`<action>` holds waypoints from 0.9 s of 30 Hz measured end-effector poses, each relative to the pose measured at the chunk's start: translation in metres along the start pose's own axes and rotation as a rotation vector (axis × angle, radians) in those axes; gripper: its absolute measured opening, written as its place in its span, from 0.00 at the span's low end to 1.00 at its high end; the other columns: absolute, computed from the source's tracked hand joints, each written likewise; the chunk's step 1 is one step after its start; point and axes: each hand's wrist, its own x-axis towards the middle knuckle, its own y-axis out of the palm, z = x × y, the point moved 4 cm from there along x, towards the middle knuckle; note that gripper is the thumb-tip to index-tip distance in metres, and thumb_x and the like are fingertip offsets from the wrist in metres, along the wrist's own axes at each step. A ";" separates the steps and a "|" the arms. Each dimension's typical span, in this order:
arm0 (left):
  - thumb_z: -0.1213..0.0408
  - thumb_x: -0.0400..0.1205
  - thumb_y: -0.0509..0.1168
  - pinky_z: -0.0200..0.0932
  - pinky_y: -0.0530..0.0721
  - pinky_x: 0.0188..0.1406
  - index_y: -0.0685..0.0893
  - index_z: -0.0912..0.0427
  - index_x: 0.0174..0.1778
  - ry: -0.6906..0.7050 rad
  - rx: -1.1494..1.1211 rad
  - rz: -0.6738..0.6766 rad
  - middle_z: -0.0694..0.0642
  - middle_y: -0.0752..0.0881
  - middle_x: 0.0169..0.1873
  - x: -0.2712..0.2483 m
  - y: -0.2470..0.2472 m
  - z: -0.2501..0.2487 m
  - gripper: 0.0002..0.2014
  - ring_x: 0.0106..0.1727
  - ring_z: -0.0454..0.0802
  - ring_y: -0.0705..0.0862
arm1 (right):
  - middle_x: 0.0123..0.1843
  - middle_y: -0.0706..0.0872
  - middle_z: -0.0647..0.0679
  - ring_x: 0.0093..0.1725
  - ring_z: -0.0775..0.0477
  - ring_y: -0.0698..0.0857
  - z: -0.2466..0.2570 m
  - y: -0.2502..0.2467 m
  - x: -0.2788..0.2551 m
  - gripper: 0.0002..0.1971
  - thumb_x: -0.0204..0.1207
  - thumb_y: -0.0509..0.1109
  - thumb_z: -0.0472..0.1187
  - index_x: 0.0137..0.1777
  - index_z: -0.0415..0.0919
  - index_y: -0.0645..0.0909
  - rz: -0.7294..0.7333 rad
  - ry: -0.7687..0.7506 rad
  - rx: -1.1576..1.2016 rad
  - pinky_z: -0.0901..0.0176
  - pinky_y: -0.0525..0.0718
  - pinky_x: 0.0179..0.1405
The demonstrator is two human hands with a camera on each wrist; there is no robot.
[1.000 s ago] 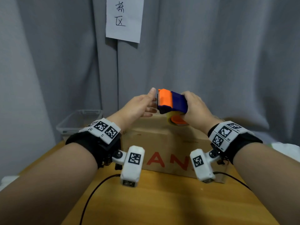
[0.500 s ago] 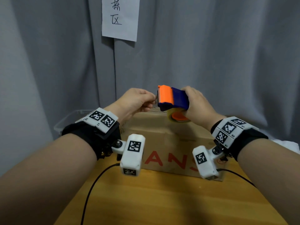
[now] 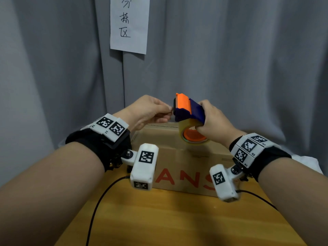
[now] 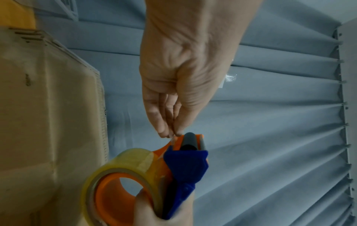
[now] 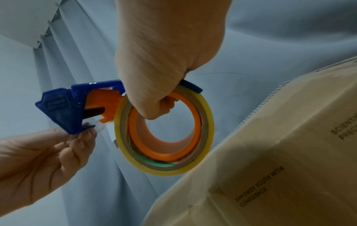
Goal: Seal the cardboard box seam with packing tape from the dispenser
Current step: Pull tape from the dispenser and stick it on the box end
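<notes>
A blue and orange tape dispenser (image 3: pixel 188 109) with a roll of clear tape (image 3: pixel 192 135) hangs above the cardboard box (image 3: pixel 179 157). My right hand (image 3: pixel 211 119) grips it, fingers curled through the roll's orange core (image 5: pixel 166 133). My left hand (image 3: pixel 150 110) pinches the loose clear tape end (image 5: pixel 100 126) at the dispenser's blade end (image 4: pixel 191 140), thumb and fingertips (image 4: pixel 170 133) pressed together. The box stands on the wooden table (image 3: pixel 177 219) with red letters on its near side. Its top seam is mostly hidden behind my hands.
A grey curtain (image 3: pixel 230 68) hangs close behind the box, with a white paper sign (image 3: pixel 129 23) on it. Black cables (image 3: pixel 99 201) run across the table on both sides. White cloth (image 3: pixel 308 164) lies at the right edge.
My left hand went from open fingers beside the dispenser to a pinch at its blade end. The dispenser tilted slightly, its orange end rising.
</notes>
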 end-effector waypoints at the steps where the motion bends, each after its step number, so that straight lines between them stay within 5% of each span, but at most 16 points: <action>1: 0.74 0.80 0.66 0.30 0.84 0.26 0.83 0.69 0.42 0.008 0.020 0.000 0.56 0.84 0.23 0.000 -0.001 -0.001 0.03 0.22 0.41 0.82 | 0.50 0.80 0.48 0.47 0.45 0.81 0.002 -0.001 -0.001 0.24 0.67 0.74 0.31 0.60 0.43 0.70 -0.003 -0.009 0.013 0.58 0.79 0.42; 5: 0.77 0.81 0.62 0.30 0.81 0.25 0.81 0.68 0.37 0.002 0.129 -0.053 0.55 0.81 0.20 0.004 -0.016 0.005 0.07 0.19 0.40 0.78 | 0.52 0.77 0.46 0.50 0.45 0.77 0.016 0.003 0.002 0.39 0.69 0.68 0.34 0.79 0.58 0.60 0.048 -0.111 -0.119 0.54 0.76 0.48; 8: 0.75 0.81 0.64 0.30 0.81 0.25 0.81 0.68 0.41 -0.019 0.144 -0.072 0.57 0.81 0.25 0.007 -0.030 0.015 0.04 0.20 0.40 0.78 | 0.48 0.73 0.46 0.46 0.47 0.74 0.022 0.005 0.008 0.43 0.75 0.65 0.38 0.81 0.68 0.46 0.139 -0.120 -0.243 0.56 0.75 0.44; 14: 0.72 0.79 0.68 0.31 0.73 0.19 0.83 0.63 0.34 -0.030 0.209 -0.332 0.50 0.81 0.21 0.017 -0.073 0.038 0.07 0.22 0.43 0.72 | 0.44 0.72 0.46 0.45 0.43 0.75 0.000 0.010 0.028 0.40 0.75 0.63 0.40 0.79 0.72 0.48 0.198 -0.044 -0.303 0.52 0.75 0.44; 18: 0.69 0.80 0.67 0.38 0.74 0.40 0.81 0.59 0.32 -0.035 0.298 -0.413 0.47 0.81 0.29 0.034 -0.087 0.061 0.10 0.33 0.45 0.75 | 0.44 0.72 0.47 0.45 0.43 0.74 -0.009 0.025 0.043 0.38 0.77 0.60 0.39 0.81 0.69 0.50 0.193 -0.054 -0.454 0.53 0.70 0.44; 21: 0.66 0.81 0.65 0.40 0.74 0.44 0.79 0.58 0.31 0.025 0.339 -0.448 0.53 0.81 0.31 0.053 -0.091 0.070 0.12 0.40 0.51 0.78 | 0.44 0.71 0.47 0.46 0.43 0.73 -0.007 0.039 0.061 0.35 0.78 0.58 0.37 0.81 0.66 0.54 0.131 -0.058 -0.511 0.54 0.66 0.47; 24: 0.58 0.81 0.67 0.43 0.76 0.48 0.81 0.61 0.36 0.010 0.331 -0.418 0.63 0.86 0.41 0.072 -0.098 0.084 0.11 0.46 0.55 0.84 | 0.45 0.70 0.47 0.47 0.42 0.71 -0.009 0.054 0.079 0.34 0.77 0.58 0.38 0.81 0.65 0.56 0.125 -0.038 -0.544 0.53 0.63 0.48; 27: 0.54 0.78 0.70 0.48 0.76 0.59 0.78 0.63 0.60 -0.086 0.286 -0.352 0.63 0.82 0.61 0.090 -0.095 0.110 0.20 0.62 0.55 0.81 | 0.48 0.71 0.46 0.56 0.38 0.75 -0.010 0.076 0.095 0.34 0.77 0.58 0.37 0.81 0.65 0.58 0.170 -0.042 -0.572 0.51 0.66 0.54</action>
